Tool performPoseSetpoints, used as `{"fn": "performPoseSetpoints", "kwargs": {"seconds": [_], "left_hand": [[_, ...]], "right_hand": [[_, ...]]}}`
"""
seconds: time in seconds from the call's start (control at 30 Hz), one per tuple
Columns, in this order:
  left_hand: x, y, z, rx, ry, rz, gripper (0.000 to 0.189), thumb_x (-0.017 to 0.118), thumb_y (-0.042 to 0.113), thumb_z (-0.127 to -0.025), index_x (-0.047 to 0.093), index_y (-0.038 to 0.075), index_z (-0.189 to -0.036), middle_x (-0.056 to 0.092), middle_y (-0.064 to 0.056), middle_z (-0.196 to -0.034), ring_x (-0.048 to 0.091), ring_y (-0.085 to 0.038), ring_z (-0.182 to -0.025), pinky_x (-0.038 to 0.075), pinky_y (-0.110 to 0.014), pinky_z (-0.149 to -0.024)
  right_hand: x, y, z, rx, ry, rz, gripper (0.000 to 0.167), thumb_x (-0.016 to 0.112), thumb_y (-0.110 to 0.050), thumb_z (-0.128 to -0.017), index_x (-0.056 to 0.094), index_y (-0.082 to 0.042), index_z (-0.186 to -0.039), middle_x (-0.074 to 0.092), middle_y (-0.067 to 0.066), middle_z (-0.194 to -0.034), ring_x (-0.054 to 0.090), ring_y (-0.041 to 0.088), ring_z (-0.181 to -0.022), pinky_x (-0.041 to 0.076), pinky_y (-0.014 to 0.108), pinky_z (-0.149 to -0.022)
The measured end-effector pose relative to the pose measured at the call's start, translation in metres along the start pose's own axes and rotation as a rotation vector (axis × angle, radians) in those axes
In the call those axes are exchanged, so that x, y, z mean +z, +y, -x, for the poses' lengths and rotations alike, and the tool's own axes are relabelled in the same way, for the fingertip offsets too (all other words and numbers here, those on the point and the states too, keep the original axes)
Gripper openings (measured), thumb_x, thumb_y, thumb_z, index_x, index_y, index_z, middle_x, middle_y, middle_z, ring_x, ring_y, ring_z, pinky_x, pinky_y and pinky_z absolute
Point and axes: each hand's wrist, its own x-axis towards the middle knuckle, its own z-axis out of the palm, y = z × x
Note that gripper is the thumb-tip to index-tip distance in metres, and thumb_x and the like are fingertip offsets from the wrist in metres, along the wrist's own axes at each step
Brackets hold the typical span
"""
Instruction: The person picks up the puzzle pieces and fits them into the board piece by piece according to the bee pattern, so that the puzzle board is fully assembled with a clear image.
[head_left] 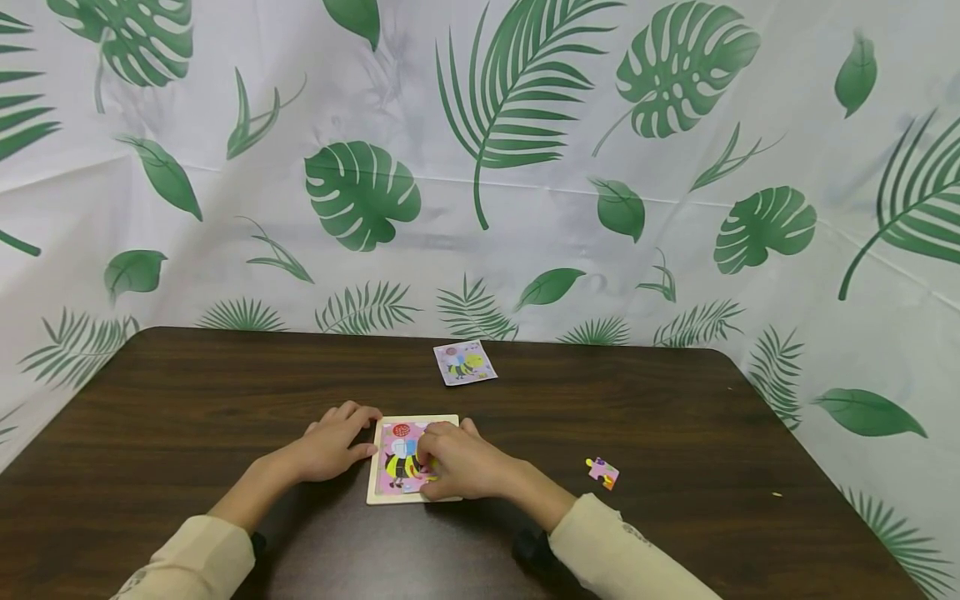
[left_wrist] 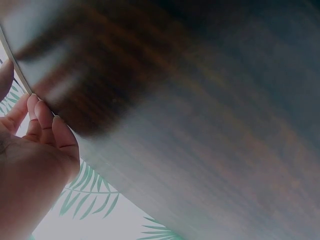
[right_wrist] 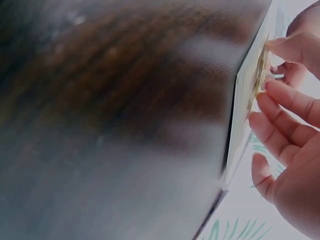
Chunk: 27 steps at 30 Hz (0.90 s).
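A square bee jigsaw puzzle (head_left: 392,477) in a pale wooden frame (head_left: 372,492) lies flat on the dark table. My left hand (head_left: 330,446) is at its left side, fingertips and thumb touching the frame's edge; in the left wrist view the fingers (left_wrist: 47,125) are lightly bent there. Over the right part of the puzzle, my right hand (head_left: 467,460) pinches a puzzle piece (right_wrist: 261,70) between thumb and fingers, close against the board. That hand hides most of the piece and the puzzle's right side. One loose pink puzzle piece (head_left: 603,472) lies to the right.
A square bee picture card (head_left: 465,362) lies behind the frame, near the table's far edge. A tiny yellowish scrap (head_left: 777,494) is at far right. A white leaf-print cloth (head_left: 525,233) hangs behind the wood-grain table (head_left: 225,392).
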Motion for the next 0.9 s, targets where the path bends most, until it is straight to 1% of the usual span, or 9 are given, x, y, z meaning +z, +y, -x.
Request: {"fn": "performPoseSetpoints", "kwargs": {"seconds": [0.33,0.7,0.9], "left_hand": [[0.0003,0.0,-0.0011,0.006,0.001,-0.004,0.036,0.059,0.021,-0.089,0.049,0.006,-0.121,0.048,-0.008,-0.108,0.044,-0.032,-0.102,0.034,-0.052,-0.076],[0.0006,0.0017,0.0003,-0.002,-0.003,0.002,0.036,0.06,0.021,-0.089,0.049,0.006,-0.121,0.048,-0.008,-0.108,0.044,-0.032,-0.101,0.033,-0.053,-0.077],[0.0003,0.0013,0.0001,-0.008,0.002,-0.002,0.036,0.059,0.02,-0.089,0.049,0.007,-0.121,0.048,-0.008,-0.108,0.044,-0.031,-0.102,0.033,-0.052,-0.076]], "right_hand": [[0.0014,0.0013,0.0004,0.0,0.0,-0.004,0.022,0.075,-0.029,-0.071,0.063,-0.015,-0.082,0.05,-0.011,-0.084,0.047,0.004,-0.085,0.024,0.025,-0.067],[0.0016,0.0048,0.0039,-0.002,-0.009,-0.071,0.018,0.073,-0.022,-0.074,0.064,-0.015,-0.088,0.052,-0.009,-0.091,0.048,0.005,-0.091,0.024,0.026,-0.071],[0.0013,0.0075,0.0082,-0.016,0.003,-0.094,0.02,0.073,-0.021,-0.075,0.064,-0.014,-0.091,0.053,-0.008,-0.092,0.047,0.005,-0.091,0.023,0.025,-0.071]]}}
